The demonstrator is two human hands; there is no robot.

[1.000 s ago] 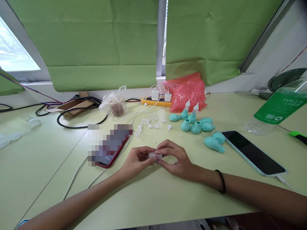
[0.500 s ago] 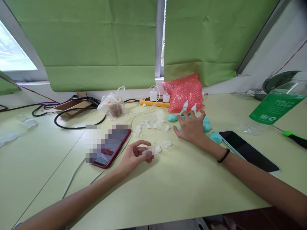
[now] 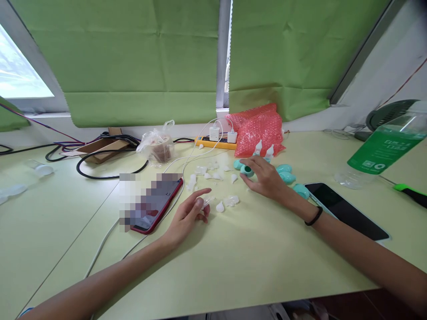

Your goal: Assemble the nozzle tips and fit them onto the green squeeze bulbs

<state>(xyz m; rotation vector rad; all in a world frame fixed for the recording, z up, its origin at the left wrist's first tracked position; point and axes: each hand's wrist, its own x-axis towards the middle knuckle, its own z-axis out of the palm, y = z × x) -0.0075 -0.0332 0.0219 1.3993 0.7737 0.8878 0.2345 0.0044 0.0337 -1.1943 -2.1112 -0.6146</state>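
Bulb (image 3: 247,171) — teal, in right hand (image 3: 267,178), phone (image 3: 161,203) showing 43, green-labelled bottle (image 3: 383,149)

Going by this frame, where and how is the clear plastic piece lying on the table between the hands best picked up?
Probably pinched around its middle from above, slightly from the right, with the thumb on its near side. The clear plastic piece lies flat, its length running roughly left to right, and the small white tip sits close to its left end.

Yellow power strip (image 3: 208,142), red-cased phone (image 3: 156,207), green-labelled bottle (image 3: 383,149), green blinds (image 3: 143,62).
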